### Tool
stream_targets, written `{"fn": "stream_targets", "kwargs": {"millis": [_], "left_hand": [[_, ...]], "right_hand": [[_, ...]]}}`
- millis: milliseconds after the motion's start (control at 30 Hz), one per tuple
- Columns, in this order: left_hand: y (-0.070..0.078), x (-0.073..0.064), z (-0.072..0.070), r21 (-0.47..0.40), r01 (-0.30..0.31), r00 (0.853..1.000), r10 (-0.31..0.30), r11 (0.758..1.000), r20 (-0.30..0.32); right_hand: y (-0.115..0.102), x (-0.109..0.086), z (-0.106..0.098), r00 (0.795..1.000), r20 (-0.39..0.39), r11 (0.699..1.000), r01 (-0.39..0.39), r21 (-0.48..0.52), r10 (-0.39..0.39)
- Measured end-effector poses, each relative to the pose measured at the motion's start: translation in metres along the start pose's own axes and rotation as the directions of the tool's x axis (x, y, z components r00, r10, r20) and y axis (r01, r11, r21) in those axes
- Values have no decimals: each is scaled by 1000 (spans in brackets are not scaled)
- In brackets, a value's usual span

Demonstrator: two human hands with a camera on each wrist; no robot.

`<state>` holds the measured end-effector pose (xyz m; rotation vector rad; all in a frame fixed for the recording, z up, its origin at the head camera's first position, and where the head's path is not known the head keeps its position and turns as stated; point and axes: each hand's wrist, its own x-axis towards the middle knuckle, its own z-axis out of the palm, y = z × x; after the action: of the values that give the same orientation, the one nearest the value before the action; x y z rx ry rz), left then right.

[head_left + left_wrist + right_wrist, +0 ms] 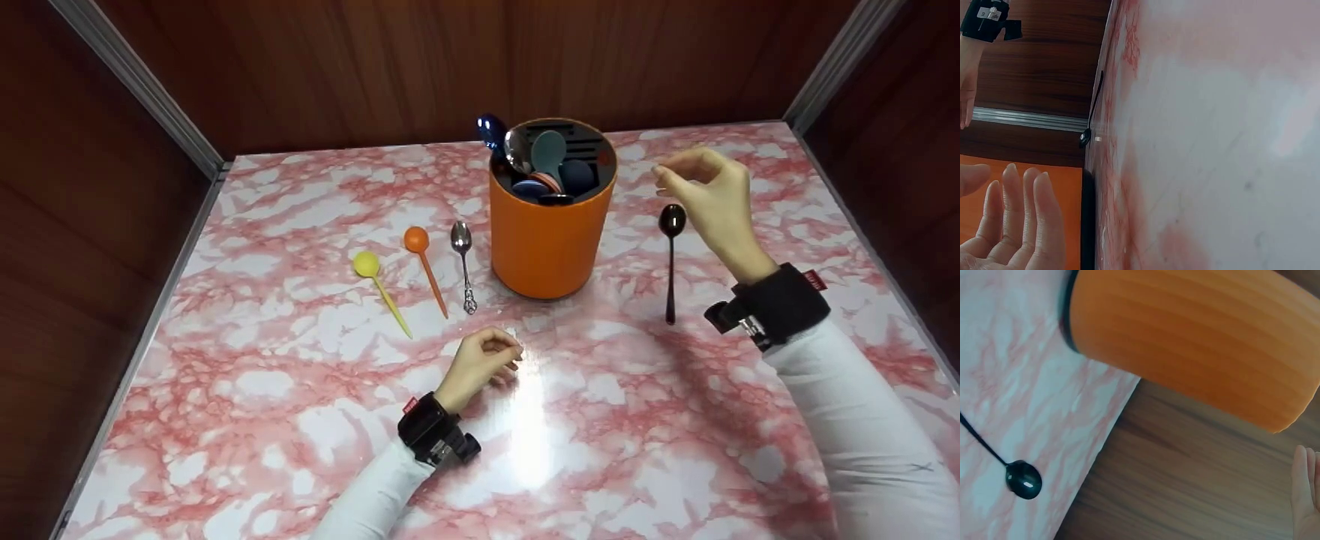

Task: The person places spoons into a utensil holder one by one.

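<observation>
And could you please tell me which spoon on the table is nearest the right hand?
The black spoon, the only one lying right of the orange holder.

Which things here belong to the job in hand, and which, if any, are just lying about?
Likely in the job: black spoon, silver spoon, orange spoon, yellow spoon, holder, utensils in it.

Likely just background: table, wrist straps, wall panels. Nothing looks stray.

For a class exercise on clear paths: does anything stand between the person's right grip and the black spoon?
Nothing visible does. The black spoon lies on the table near the right grip; the orange holder stands to their left, outside that gap.
</observation>
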<state>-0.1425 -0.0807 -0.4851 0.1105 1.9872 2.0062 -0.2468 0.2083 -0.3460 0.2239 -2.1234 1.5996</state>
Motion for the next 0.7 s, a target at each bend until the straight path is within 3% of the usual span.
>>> {"fn": "stream_targets", "kwargs": {"millis": [200, 400, 700], "left_hand": [[0, 0, 0, -7, 2, 1000, -2, 1000, -3], [-1, 0, 0, -17, 13, 1000, -14, 1000, -6], [-1, 0, -1, -4, 2, 1000, -2, 1000, -7]], "right_hand": [[16, 4, -8, 999, 7, 999, -51, -9, 51], [31, 5, -15, 996, -5, 993, -87, -79, 87], [32, -2, -24, 991, 20, 988, -128, -89, 130]]}}
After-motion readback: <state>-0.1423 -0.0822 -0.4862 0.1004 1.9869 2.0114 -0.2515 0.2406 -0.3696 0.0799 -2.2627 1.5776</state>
